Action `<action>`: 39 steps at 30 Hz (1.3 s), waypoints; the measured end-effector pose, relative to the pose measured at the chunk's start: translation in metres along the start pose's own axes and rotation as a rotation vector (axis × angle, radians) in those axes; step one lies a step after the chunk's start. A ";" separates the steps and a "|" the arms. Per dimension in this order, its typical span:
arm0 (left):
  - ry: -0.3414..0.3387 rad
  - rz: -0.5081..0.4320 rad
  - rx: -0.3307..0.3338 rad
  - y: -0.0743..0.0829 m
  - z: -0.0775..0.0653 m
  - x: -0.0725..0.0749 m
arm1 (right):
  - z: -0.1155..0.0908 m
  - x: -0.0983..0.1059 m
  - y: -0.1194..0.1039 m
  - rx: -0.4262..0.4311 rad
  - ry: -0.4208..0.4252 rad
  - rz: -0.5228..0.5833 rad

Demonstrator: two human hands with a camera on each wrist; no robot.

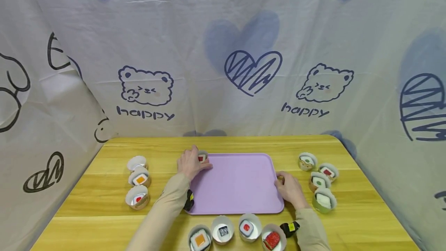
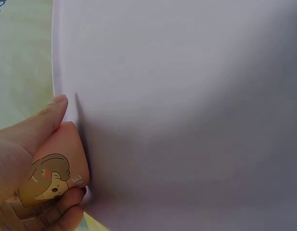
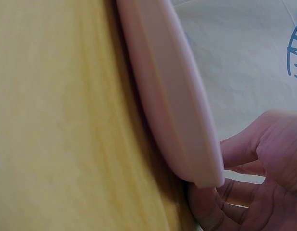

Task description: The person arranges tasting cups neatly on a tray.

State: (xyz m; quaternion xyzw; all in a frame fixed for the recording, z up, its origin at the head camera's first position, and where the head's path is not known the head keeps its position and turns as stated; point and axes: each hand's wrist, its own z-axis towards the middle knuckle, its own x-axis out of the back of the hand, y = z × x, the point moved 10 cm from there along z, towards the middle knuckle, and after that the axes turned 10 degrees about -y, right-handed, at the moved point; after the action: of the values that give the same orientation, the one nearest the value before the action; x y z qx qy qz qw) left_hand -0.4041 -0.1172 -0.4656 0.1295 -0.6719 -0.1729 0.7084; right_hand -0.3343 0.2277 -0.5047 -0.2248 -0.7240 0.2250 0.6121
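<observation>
A lilac tray (image 1: pixel 237 185) lies flat on the wooden table. At its back left corner my left hand (image 1: pixel 189 164) grips a paper cup (image 1: pixel 203 157) with a white and red piece inside. The left wrist view shows this pink cup (image 2: pixel 66 154), printed with a cartoon girl, between thumb and curled fingers, at the tray's rim (image 2: pixel 59 62). My right hand (image 1: pixel 290 189) holds the tray's right edge. In the right wrist view, the fingers of that hand (image 3: pixel 268 168) curl around the pale pink tray rim (image 3: pixel 182 106), partly hidden behind it.
Three paper cups (image 1: pixel 139 181) stand in a column left of the tray. Several more cups (image 1: pixel 318 183) cluster at the right. A row of cups (image 1: pixel 223 231) with sushi-like pieces stands along the front, close to the right wrist. A printed cloth (image 1: pixel 209 88) hangs behind the table.
</observation>
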 end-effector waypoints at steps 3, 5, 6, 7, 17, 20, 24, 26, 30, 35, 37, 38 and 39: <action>0.002 0.012 0.006 0.001 0.000 0.000 | 0.000 0.000 0.000 -0.005 0.000 0.000; 0.005 0.020 0.009 0.002 -0.001 0.000 | 0.000 0.000 0.001 -0.008 -0.002 -0.001; 0.007 0.023 0.009 0.002 -0.001 0.000 | 0.000 0.000 0.001 -0.008 -0.002 0.001; 0.009 0.025 0.010 0.002 -0.001 0.001 | 0.000 0.000 0.001 -0.006 -0.001 -0.001; 0.014 0.030 0.017 0.001 0.000 -0.003 | 0.000 0.000 0.000 0.017 0.008 -0.007; 0.012 0.038 0.022 0.001 0.001 -0.005 | 0.000 0.000 0.000 0.017 0.010 -0.006; 0.014 0.045 0.026 0.001 0.001 -0.006 | 0.000 -0.001 0.001 0.014 0.013 -0.005; 0.017 0.047 0.026 0.001 0.002 -0.006 | 0.001 -0.001 0.002 0.010 0.011 -0.006; 0.021 0.056 0.025 0.002 0.002 -0.006 | 0.001 -0.001 0.002 0.004 0.007 -0.004; 0.028 0.072 0.022 0.003 0.002 -0.005 | 0.001 -0.002 0.002 0.000 0.004 -0.001; 0.034 0.074 0.018 0.004 0.002 -0.005 | 0.002 -0.002 0.002 -0.003 0.003 0.000; 0.037 0.074 0.016 0.004 0.001 -0.005 | 0.002 -0.002 0.002 -0.006 0.002 0.002; 0.039 0.076 0.016 0.004 0.001 -0.004 | 0.001 -0.002 0.002 -0.006 0.001 0.003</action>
State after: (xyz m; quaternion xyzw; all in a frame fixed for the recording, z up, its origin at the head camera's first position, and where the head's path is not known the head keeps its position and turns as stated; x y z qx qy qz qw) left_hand -0.4049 -0.1114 -0.4678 0.1129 -0.6637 -0.1380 0.7264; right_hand -0.3354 0.2281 -0.5075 -0.2279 -0.7240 0.2235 0.6115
